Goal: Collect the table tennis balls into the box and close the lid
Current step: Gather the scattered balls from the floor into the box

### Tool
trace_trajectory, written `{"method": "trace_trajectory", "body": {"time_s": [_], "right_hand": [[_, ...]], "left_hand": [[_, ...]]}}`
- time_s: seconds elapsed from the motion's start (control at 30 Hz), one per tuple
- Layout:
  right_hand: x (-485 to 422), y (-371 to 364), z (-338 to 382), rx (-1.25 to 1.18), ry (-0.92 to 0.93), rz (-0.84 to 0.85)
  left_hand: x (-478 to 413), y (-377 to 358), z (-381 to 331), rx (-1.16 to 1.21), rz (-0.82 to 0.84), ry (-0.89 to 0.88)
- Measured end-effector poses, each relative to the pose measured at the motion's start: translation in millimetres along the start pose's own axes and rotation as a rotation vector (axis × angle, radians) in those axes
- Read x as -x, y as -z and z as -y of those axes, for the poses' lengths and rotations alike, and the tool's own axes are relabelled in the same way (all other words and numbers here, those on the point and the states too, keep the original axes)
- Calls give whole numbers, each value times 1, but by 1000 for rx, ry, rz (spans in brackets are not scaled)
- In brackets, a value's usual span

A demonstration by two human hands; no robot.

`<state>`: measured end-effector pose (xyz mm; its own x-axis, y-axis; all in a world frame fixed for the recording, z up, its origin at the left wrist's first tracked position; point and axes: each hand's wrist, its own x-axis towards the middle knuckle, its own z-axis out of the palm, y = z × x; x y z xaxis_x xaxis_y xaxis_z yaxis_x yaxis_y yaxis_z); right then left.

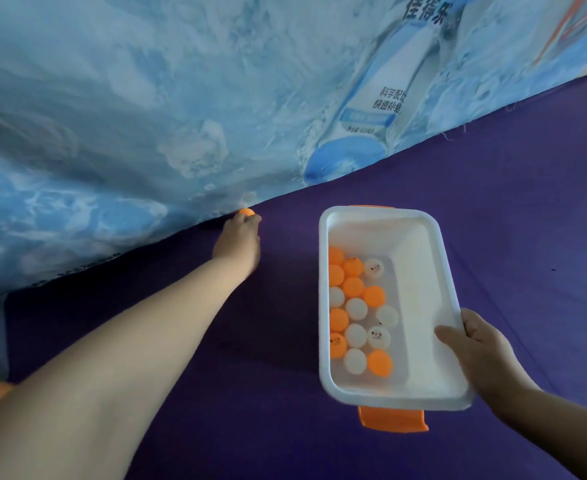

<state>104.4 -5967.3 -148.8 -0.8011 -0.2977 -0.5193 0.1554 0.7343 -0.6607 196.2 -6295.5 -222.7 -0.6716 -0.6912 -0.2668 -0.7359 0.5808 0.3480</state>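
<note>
One orange ball (246, 212) lies at the foot of the banner (146, 116), right where the cloth meets the purple mat (492, 202). The left hand (238, 242) is stretched out to it, its fingertips curled over the ball's near side. Whether the ball is lifted yet cannot be told.

The box (423, 271) is gripped at its near right corner by the right hand (475, 348), with the thumb laid over the rim and the other fingers curled at the outer edge. Many balls (354, 306), orange and white, are gathered along its left side. An orange latch (392, 419) hangs at the near end (no lid is in view).

The step in hand is judged to be the pick-up. The ball should be closed on fully before it is drawn back, since a loose touch could push it under the cloth. The box is best kept level, so that nothing rolls out, and brought towards the left hand. The ball should be lowered in rather than dropped, as a light ball is likely to bounce off the others.
</note>
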Motion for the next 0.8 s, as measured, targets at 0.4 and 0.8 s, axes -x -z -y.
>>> {"method": "trace_trajectory", "body": {"time_s": [0.4,0.8], "right_hand": [[-18,-2,-11,-93,-28,-35],[45,43,30,124,-21,-139]], "left_hand": [[-45,-11,6,-298,-79,19],[94,50,-156,-45,-190,-891]]}}
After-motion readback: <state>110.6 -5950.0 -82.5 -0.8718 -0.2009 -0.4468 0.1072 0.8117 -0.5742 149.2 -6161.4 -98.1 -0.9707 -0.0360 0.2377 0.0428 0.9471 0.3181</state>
